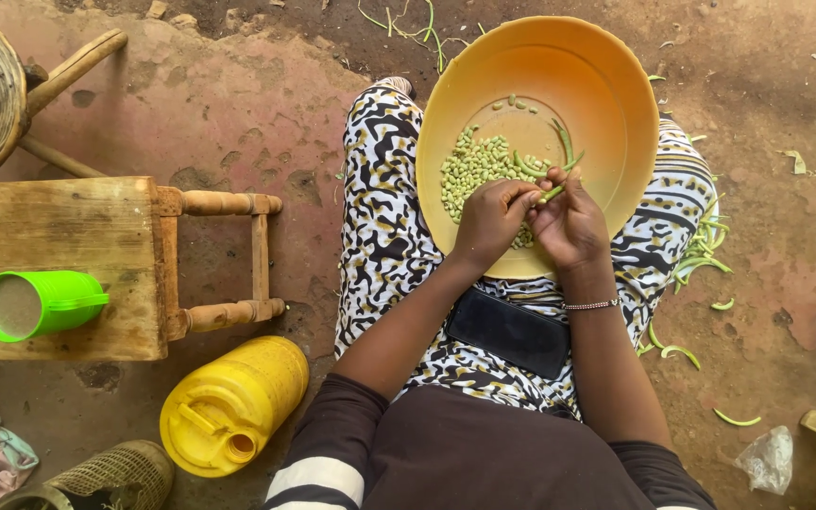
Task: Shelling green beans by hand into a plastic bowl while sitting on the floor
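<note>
Mid-shelling, as I judge it: my left hand (488, 217) and right hand (569, 222) pinch a green pod (552, 194) over the yellow basin (606, 85) on my lap, shelled beans (479, 170) inside; splitting it comes next

A slim green bean pod (552, 193) is pinched between the fingertips of both hands, lying slantwise just above the near side of a wide orange plastic basin (606, 85). Pale green shelled beans (477, 168) are heaped in the basin's bottom, beside a few unopened pods (564, 142).
</note>
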